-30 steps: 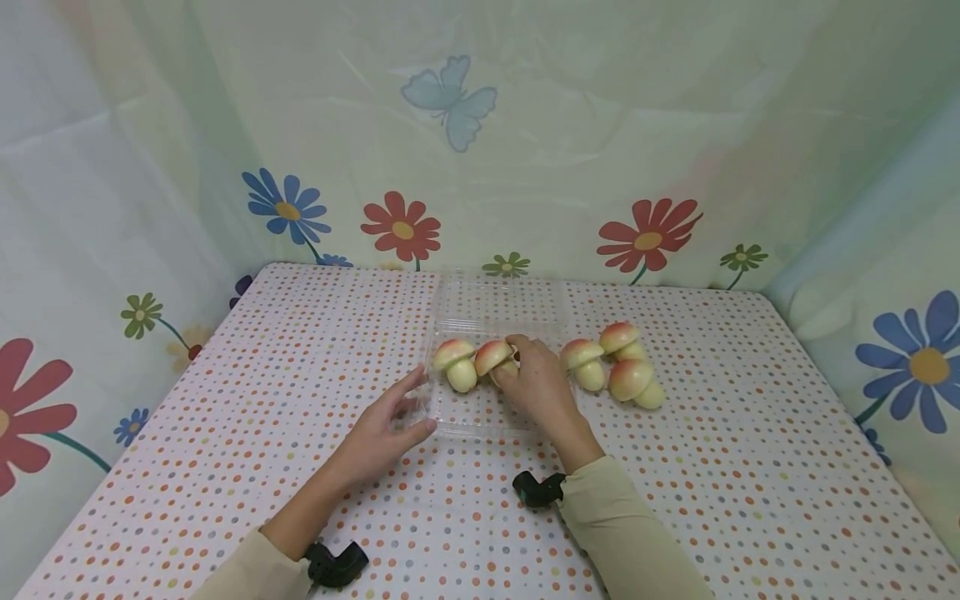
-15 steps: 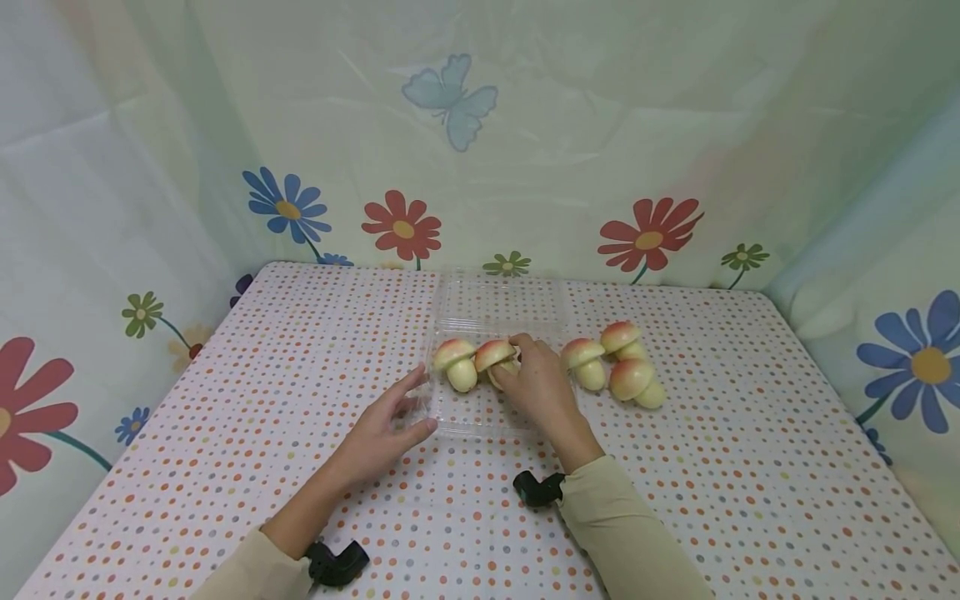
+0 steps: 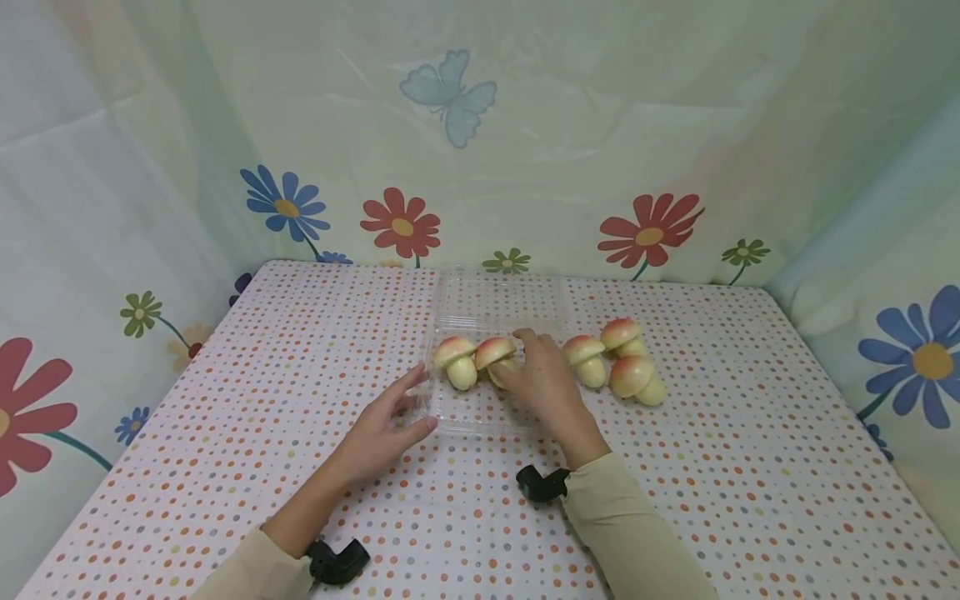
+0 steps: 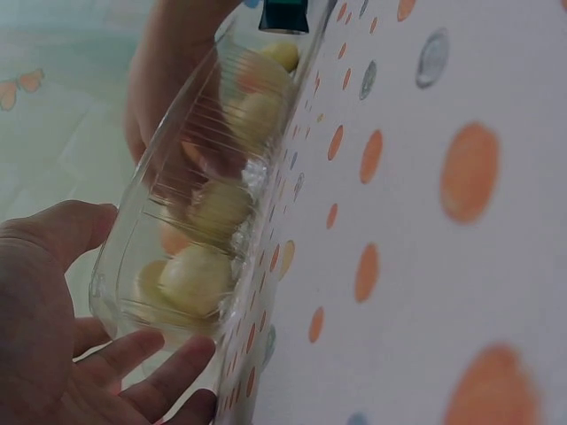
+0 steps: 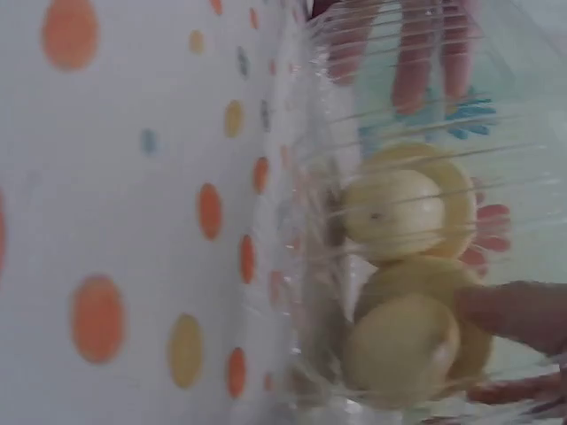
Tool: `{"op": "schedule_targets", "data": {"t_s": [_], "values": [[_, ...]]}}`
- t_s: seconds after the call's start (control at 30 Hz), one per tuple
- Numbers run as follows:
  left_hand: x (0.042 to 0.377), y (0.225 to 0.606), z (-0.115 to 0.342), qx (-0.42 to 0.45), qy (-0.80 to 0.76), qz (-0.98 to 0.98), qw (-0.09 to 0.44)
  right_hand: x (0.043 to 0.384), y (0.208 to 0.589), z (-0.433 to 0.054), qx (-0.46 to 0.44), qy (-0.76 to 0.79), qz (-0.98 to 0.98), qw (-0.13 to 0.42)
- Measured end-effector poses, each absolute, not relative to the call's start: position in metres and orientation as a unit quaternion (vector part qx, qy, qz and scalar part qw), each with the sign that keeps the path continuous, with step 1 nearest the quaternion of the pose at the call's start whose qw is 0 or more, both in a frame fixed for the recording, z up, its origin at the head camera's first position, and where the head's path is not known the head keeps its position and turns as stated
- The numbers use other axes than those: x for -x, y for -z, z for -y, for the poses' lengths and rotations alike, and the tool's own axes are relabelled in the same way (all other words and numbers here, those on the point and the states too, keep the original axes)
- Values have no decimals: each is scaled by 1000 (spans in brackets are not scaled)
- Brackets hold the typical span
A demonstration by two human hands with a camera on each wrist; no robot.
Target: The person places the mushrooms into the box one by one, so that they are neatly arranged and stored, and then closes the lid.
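In the head view a clear plastic clamshell box [image 3: 480, 417] lies with its lid folded back, and two toy mushrooms with red-tinged caps sit side by side in it. My right hand [image 3: 543, 375] is at the right-hand mushroom [image 3: 493, 352]; its thumb overlaps the stem and its index fingertip stands just off the cap. The left-hand mushroom [image 3: 454, 358] leans close beside it. My left hand [image 4: 53, 328] is spread round the box's left end, thumb near the upper rim and fingers by the lower edge, as the left wrist view shows.
Three more toy mushrooms lie on the dotted tablecloth [image 3: 712, 433] right of the box: one near mushroom [image 3: 587, 360], one at the back [image 3: 622, 335] and one in front [image 3: 636, 380]. A flowered curtain [image 3: 525, 150] rises behind the table.
My right hand has shifted slightly right and its index fingertip has drawn away from the cap, while the mushroom stays in place. My left hand keeps its position.
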State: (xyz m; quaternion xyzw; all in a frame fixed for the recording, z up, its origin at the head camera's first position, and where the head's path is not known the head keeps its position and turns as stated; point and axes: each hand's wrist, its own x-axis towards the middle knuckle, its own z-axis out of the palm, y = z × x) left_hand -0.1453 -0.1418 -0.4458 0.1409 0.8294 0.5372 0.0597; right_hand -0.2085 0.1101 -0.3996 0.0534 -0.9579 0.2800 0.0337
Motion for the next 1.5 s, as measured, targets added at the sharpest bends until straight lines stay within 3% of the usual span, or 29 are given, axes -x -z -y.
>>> {"op": "schedule_targets", "data": {"t_s": [0.57, 1.0, 1.5], "values": [[145, 445, 142, -137, -534, -832, 64, 205, 377, -130, -43, -296, 953, 41], [146, 446, 142, -133, -537, -830, 64, 205, 362, -150, -29, -312, 943, 108], [146, 445, 142, -138, -533, -833, 61, 204, 355, -177, -1, -320, 942, 107]]}}
